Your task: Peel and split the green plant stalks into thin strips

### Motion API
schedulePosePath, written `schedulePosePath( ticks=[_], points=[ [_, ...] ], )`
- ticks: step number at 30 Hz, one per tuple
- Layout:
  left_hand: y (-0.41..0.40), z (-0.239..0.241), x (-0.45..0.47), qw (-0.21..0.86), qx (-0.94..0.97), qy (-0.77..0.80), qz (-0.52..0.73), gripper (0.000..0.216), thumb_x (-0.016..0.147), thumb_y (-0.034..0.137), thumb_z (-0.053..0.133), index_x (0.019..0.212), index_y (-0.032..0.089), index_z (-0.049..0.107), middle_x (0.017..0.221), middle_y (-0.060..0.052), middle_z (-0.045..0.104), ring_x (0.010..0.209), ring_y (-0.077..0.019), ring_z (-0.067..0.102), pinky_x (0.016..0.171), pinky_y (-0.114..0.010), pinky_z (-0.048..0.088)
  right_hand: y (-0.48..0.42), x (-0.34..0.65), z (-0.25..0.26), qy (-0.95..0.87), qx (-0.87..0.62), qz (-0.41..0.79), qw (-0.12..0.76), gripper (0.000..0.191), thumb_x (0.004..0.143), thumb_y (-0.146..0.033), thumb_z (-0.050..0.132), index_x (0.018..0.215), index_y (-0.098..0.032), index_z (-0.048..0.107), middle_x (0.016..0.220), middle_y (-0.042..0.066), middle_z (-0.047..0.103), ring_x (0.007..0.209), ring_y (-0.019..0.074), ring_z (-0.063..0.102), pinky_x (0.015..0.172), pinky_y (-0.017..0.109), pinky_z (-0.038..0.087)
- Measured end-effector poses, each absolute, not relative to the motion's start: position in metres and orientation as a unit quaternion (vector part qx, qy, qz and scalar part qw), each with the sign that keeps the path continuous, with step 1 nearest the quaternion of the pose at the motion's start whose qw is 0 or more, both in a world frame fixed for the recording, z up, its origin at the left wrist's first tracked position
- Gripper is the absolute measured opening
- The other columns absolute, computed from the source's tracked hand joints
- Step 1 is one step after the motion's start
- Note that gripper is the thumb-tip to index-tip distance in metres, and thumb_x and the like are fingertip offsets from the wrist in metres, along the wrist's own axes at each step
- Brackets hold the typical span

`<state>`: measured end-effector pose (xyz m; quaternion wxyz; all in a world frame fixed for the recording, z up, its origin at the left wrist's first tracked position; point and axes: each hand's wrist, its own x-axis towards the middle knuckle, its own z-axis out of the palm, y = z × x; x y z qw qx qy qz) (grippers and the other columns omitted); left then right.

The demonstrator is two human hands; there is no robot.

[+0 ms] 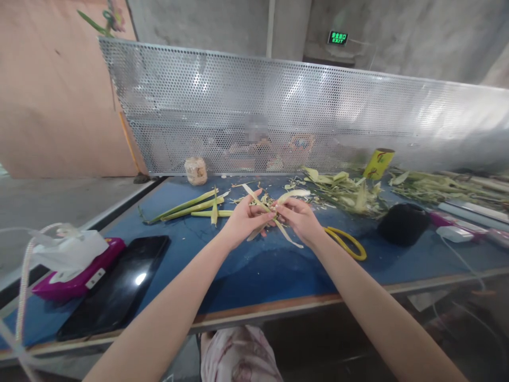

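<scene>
My left hand (247, 215) and my right hand (297, 216) meet over the middle of the blue table. Between their pinched fingertips are pale green leaf strips (289, 236) that cross one another. One strip's end sticks up past my left fingers, a wider one curves out above my right hand, and another hangs down toward the tabletop. The crossing itself is partly covered by my fingers. Left of my hands lie long green leaf stalks (186, 206) and a small cross-shaped leaf piece (214, 211). Small leaf scraps are scattered behind my hands.
A perforated metal screen (238, 95) runs along the back. To the right are a leaf heap (350, 196), a yellow can (378, 163), a yellow loop (352, 245) and a black rounded object (403, 225). A jar (195, 171), black tablet (119, 286) and purple tissue box (79, 273) stand left.
</scene>
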<state>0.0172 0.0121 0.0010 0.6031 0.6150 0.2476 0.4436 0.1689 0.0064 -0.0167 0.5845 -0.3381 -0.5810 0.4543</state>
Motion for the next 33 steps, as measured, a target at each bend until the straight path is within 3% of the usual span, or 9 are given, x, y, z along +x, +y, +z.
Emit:
schedulePosePath(
  ticks=[6,10,16,22,27,33],
  points=[
    [0.011,0.000,0.017,0.621,0.605,0.247,0.433,0.075,0.068,0.015,0.064,0.130,0.014,0.022,0.068,-0.002,0.065,0.048,-0.0098,0.056,0.040,-0.019,0.041,0.004,0.167,-0.014,-0.570,-0.333,0.470,0.585,0.020,0.061,-0.034,0.069,0.069,-0.017,0.063,0.061,-0.002,0.054,0.051,0.0082,0.045,0.053,0.025,0.039],
    [0.012,0.000,0.018,0.615,0.621,0.236,0.424,0.075,0.067,0.017,0.066,0.128,0.016,0.024,0.065,0.000,0.063,0.050,-0.0110,0.057,0.037,-0.018,0.040,0.004,0.167,-0.013,-0.582,-0.355,0.407,0.608,0.017,0.059,-0.032,0.070,0.064,-0.018,0.063,0.065,-0.001,0.055,0.057,0.0096,0.047,0.058,0.025,0.040],
    [0.011,0.002,0.022,0.594,0.642,0.250,0.415,0.071,0.068,0.012,0.062,0.128,0.013,0.023,0.063,0.001,0.061,0.053,-0.0118,0.058,0.046,-0.024,0.050,0.007,0.168,-0.015,-0.551,-0.387,0.381,0.634,0.022,0.056,-0.035,0.070,0.060,-0.017,0.060,0.064,-0.001,0.053,0.056,0.0091,0.045,0.055,0.024,0.038],
    [0.014,-0.001,0.017,0.578,0.607,0.255,0.481,0.089,0.064,0.009,0.066,0.134,0.016,0.012,0.073,-0.001,0.062,0.054,-0.0118,0.059,0.046,-0.025,0.051,0.008,0.165,-0.018,-0.603,-0.404,0.424,0.541,0.036,0.065,-0.050,0.060,0.079,-0.018,0.054,0.059,-0.004,0.048,0.047,0.0067,0.038,0.045,0.022,0.030],
    [0.016,-0.002,0.011,0.563,0.603,0.261,0.502,0.103,0.060,0.011,0.070,0.137,0.022,0.004,0.079,-0.002,0.063,0.053,-0.0120,0.059,0.047,-0.027,0.052,-0.001,0.164,-0.017,-0.704,-0.409,0.429,0.392,0.032,0.067,-0.049,0.059,0.071,-0.017,0.054,0.052,-0.005,0.046,0.047,0.0072,0.038,0.046,0.022,0.029],
    [0.019,0.000,0.008,0.555,0.614,0.246,0.504,0.103,0.060,0.015,0.071,0.137,0.021,0.002,0.075,-0.002,0.065,0.043,-0.0091,0.054,0.040,-0.022,0.045,-0.004,0.167,-0.013,-0.746,-0.405,0.350,0.397,0.029,0.077,-0.040,0.050,0.062,-0.016,0.057,0.049,-0.003,0.048,0.048,0.0087,0.042,0.049,0.023,0.030]
  ],
)
